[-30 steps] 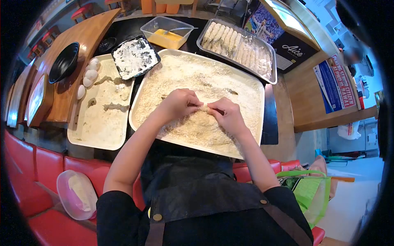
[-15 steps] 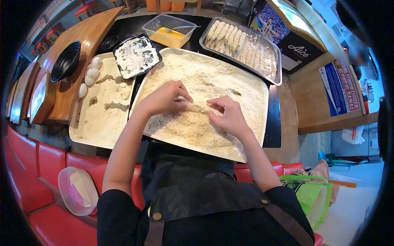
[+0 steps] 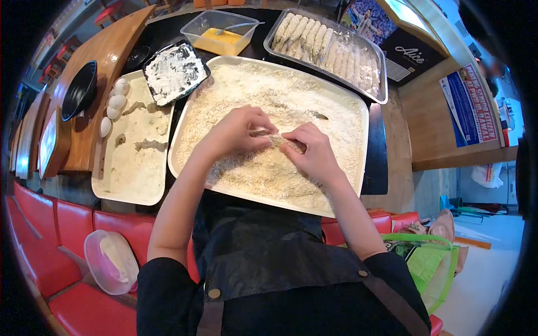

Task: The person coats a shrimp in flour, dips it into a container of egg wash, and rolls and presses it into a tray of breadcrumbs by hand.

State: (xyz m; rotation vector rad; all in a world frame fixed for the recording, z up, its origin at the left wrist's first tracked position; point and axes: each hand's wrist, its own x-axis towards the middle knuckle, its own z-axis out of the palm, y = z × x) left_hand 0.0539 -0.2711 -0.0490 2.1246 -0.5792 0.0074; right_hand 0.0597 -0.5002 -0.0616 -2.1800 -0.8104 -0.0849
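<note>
In mid-frame, the left hand [image 3: 238,133] and right hand [image 3: 311,150] pinched a crumbed piece [image 3: 276,140] over the crumbs [image 3: 274,178]; gentle, even pressing seemed best, lest it tear.

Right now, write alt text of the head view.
A person's left grip and right grip hold a crumb-coated piece over a wide tray of crumbs. Beyond stand a tub of yellow liquid and a clear tray of coated pieces.

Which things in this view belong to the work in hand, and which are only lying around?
Work in hand, as I judge:
crumbed piece, pinched by left hand and right hand
large crumb tray
coated pieces
white powder
yellow mixture
grey pieces

Probably just lying about:
black bowl
green bag
plastic tub
Aice box
</note>
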